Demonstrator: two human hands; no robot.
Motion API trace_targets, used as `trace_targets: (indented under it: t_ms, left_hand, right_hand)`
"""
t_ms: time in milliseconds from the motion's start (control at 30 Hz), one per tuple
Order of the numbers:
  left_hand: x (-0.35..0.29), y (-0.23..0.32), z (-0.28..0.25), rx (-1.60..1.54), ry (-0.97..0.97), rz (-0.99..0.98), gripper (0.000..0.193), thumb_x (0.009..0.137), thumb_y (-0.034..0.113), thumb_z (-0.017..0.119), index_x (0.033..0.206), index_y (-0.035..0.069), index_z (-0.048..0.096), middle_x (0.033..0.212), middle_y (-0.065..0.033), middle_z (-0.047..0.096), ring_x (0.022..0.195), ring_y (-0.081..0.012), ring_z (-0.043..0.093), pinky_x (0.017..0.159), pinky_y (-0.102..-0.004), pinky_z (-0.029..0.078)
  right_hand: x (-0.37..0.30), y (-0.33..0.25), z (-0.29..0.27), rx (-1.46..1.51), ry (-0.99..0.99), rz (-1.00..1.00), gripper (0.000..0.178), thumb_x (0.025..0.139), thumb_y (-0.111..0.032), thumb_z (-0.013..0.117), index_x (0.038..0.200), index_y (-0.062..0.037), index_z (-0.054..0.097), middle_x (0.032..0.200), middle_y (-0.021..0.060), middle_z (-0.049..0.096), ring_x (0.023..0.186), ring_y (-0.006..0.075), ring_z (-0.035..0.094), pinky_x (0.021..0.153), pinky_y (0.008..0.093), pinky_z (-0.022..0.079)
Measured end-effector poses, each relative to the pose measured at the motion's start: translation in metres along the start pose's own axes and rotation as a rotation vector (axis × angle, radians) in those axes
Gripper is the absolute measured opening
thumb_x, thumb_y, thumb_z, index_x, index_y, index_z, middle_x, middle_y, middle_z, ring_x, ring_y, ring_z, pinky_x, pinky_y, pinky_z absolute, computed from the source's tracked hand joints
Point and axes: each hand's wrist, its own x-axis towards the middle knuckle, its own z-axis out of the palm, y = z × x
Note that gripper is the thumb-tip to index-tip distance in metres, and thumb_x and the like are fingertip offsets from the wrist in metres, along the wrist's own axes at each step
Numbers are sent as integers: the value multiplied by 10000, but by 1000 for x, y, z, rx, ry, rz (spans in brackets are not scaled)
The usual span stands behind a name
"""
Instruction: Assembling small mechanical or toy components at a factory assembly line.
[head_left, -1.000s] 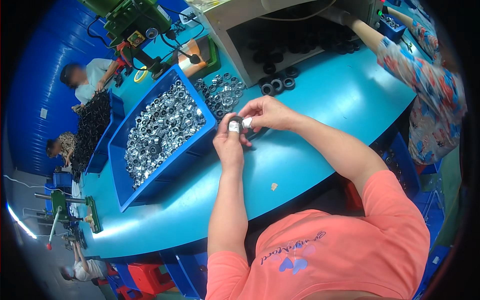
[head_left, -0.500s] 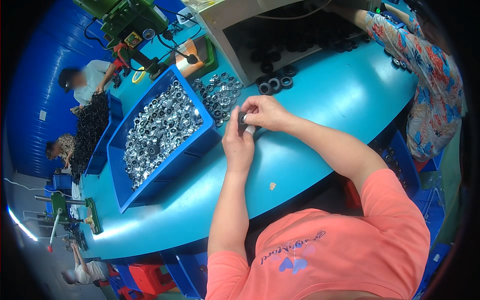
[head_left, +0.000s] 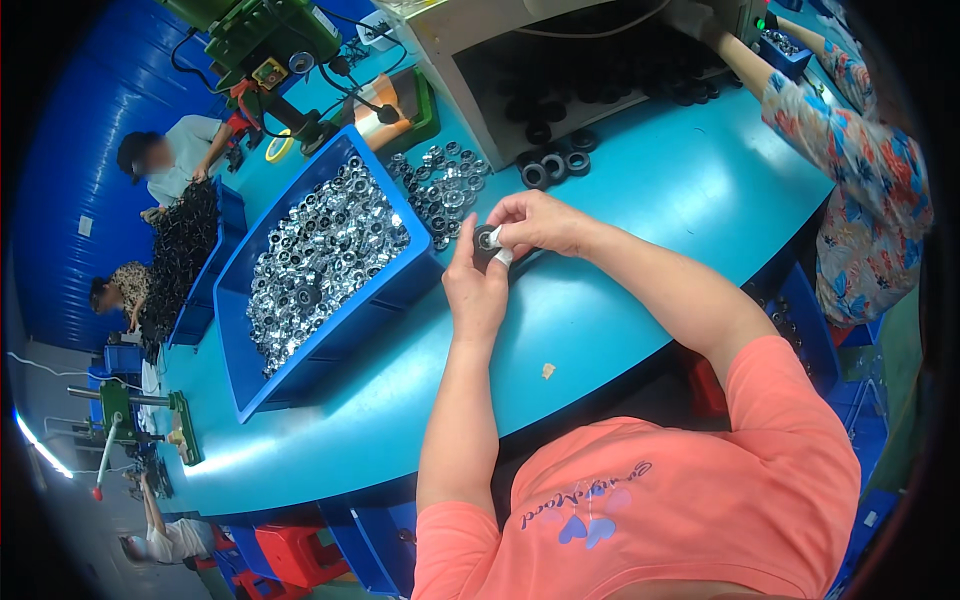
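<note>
Above the teal table, my left hand point(head_left: 474, 295) is closed around a small black wheel point(head_left: 484, 240) with a silver centre. Its face shows between the fingers and thumb. My right hand point(head_left: 548, 224) pinches at that wheel from the other side, with white wraps on its fingertips. Just beyond the hands lies a loose spread of silver hubs point(head_left: 440, 185). To the left, a blue bin point(head_left: 340, 335) is heaped with silver hubs point(head_left: 325, 255), and one black wheel point(head_left: 307, 295) rests on the heap.
A beige cabinet point(head_left: 462, 90) with black rings inside stands at the back; more black rings point(head_left: 550, 170) lie before it. A green press point(head_left: 265, 45) is at the far left. A person in floral sleeves point(head_left: 825, 125) reaches in from the right. A tan scrap point(head_left: 548, 370) lies near the table edge.
The black wheel has turned in my hands, so more of its face shows. My right fingers have shifted slightly across it. At the right, the floral-sleeved person's arm has moved right.
</note>
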Motion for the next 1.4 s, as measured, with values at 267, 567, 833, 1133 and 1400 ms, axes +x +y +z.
trace_targets:
  t_ms: [267, 567, 833, 1133, 1400]
  left_hand:
    - [0, -4, 3, 33, 62, 106, 498, 880, -5, 707, 1365, 2, 593, 924, -36, 712, 765, -89, 637, 670, -244, 529]
    - [-1, 9, -2, -65, 40, -14, 542, 862, -9, 710, 1386, -12, 574, 1066, -123, 745, 935, -168, 719, 814, -299, 565]
    - [2, 3, -3, -27, 31, 1, 507, 849, 12, 742, 1336, 0, 601, 1050, -80, 735, 920, -124, 692, 804, -277, 557]
    - [0, 2, -2, 27, 44, 82, 432, 848, 15, 732, 1272, 31, 645, 924, -4, 691, 760, -65, 629, 651, -235, 526]
    - [3, -3, -3, -42, 22, 33, 447, 883, 74, 753, 1301, 8, 612, 938, -2, 685, 756, -54, 621, 617, -210, 518]
  right_hand:
    - [0, -4, 0, -169, 34, -41, 279, 778, -62, 761, 1030, 6, 661, 919, 67, 673, 821, 137, 666, 725, 287, 593]
    - [0, -4, -10, 91, -85, -23, 325, 840, -180, 772, 1091, 9, 689, 982, 75, 711, 878, 154, 707, 754, 309, 610]
    - [-5, -11, -8, 76, -78, -20, 306, 846, -112, 712, 1121, 18, 680, 1001, 75, 688, 894, 137, 680, 807, 288, 590]
    - [0, -1, -8, -19, -40, -64, 322, 832, -94, 717, 1131, 21, 689, 994, 82, 695, 894, 144, 684, 804, 276, 582]
    - [0, -8, -13, 100, -75, -13, 309, 917, -187, 705, 1167, -7, 696, 1037, 80, 713, 918, 143, 710, 823, 293, 601]
